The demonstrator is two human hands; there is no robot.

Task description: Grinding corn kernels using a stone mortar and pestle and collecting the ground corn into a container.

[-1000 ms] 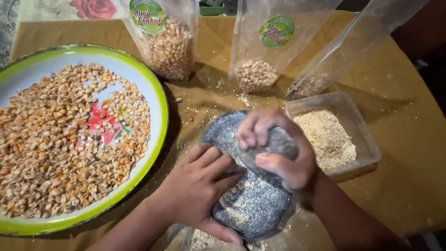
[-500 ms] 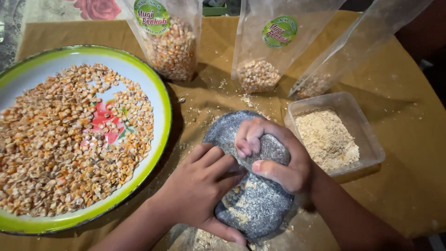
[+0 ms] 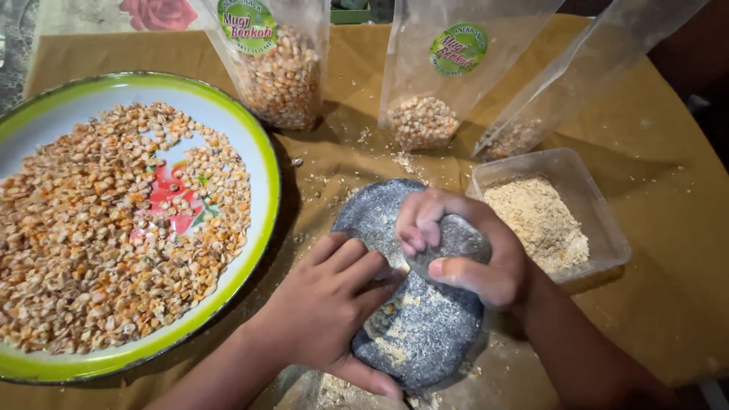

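Observation:
A flat speckled grey grinding stone (image 3: 425,334) lies on the brown paper-covered table, dusted with crushed corn. My right hand (image 3: 467,254) is closed around a smaller grey hand stone (image 3: 456,235) and presses it onto the upper part of the slab. My left hand (image 3: 326,311) lies flat along the slab's left edge, fingers spread and thumb hooked under the near rim, holding it steady.
A large green-rimmed enamel plate (image 3: 262,152) full of dried corn kernels sits at the left. A clear plastic tub (image 3: 607,235) of ground meal stands to the right. Three clear plastic bags stand behind: one well filled (image 3: 277,64), one low (image 3: 433,99), one nearly empty (image 3: 562,83).
My right hand has shifted the hand stone slightly over the slab; the left hand stays braced at the slab's edge. The view has drifted a little.

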